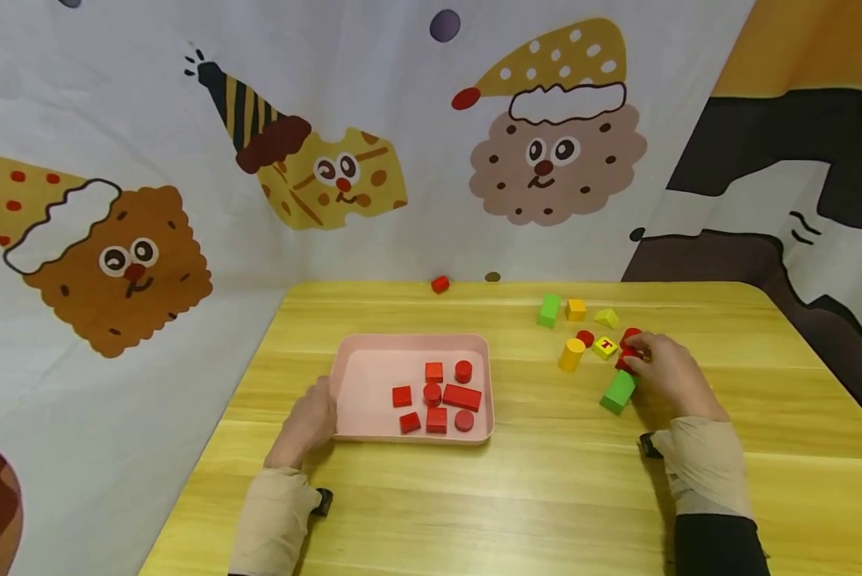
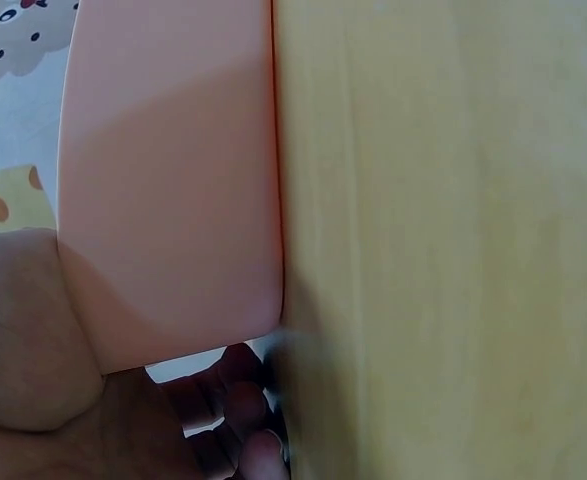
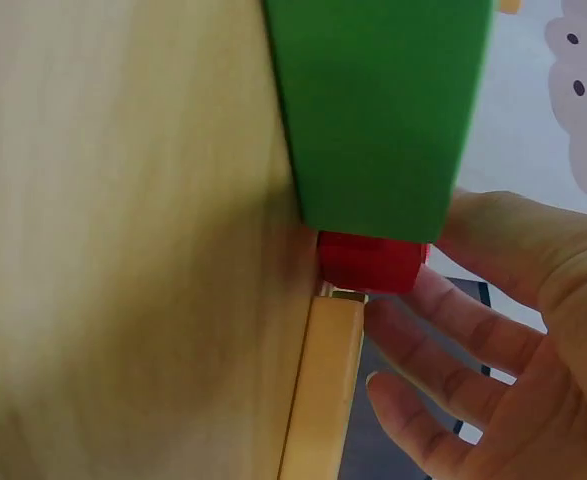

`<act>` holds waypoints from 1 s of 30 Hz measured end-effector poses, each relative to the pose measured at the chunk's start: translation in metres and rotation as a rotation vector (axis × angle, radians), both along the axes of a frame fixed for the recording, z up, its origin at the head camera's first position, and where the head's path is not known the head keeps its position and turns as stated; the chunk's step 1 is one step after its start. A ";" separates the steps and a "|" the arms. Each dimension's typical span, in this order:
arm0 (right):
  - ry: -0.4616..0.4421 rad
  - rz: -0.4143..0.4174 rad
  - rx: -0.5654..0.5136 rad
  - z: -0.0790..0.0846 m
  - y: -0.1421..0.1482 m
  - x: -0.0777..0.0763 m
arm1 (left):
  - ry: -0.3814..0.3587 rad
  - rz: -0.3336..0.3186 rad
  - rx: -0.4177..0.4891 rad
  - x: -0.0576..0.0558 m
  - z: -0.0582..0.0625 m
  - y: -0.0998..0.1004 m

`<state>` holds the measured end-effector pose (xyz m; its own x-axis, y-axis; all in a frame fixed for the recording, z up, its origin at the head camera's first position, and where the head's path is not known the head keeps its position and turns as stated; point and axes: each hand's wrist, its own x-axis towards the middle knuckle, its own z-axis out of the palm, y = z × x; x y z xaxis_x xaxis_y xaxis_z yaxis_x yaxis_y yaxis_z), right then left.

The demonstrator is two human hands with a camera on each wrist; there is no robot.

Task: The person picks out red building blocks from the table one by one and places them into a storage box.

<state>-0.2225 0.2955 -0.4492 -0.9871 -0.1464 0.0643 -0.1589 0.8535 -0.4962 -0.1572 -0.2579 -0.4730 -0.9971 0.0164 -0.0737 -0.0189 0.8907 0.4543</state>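
with the right hand (image 1: 670, 374) i am pinching a red block (image 1: 626, 360), its thumb and forefinger curving around it with a narrow gap between them. a second red piece (image 1: 631, 336) is sitting just beyond, partly hidden by the fingers, and a green block (image 1: 619, 393) is lying just in front. to their left, a marked yellow tile (image 1: 605, 346), a red disc (image 1: 585, 338) and a yellow cylinder (image 1: 572, 354) are clustering on the table (image 1: 546, 504); an orange cube (image 1: 576, 310) is sitting farther back. with the left hand (image 1: 310, 420) i am gripping the pink tray (image 1: 362, 376) at its left end, thumb at the rim, other fingers curling outside. eight red pieces (image 1: 463, 398) are lying in its middle and right. a patterned cloth (image 1: 416, 248) is hanging behind everything.
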 end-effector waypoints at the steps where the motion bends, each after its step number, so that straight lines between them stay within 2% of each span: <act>1: -0.006 0.001 0.004 -0.001 0.001 0.000 | -0.004 0.005 -0.001 0.000 -0.001 0.000; 7: -0.013 -0.013 0.024 -0.007 -0.001 0.001 | -0.007 0.004 0.001 0.002 -0.001 -0.001; 15: -0.076 -0.029 0.035 -0.011 -0.008 0.003 | 0.000 0.005 -0.019 0.002 0.006 -0.004; 30: -0.072 -0.040 0.096 -0.010 0.000 0.000 | -0.003 0.000 -0.018 0.002 0.004 0.000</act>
<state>-0.2229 0.2956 -0.4593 -0.9939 -0.1088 -0.0193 -0.0907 0.9025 -0.4209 -0.1554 -0.2580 -0.4690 -0.9969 0.0155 -0.0771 -0.0199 0.8988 0.4379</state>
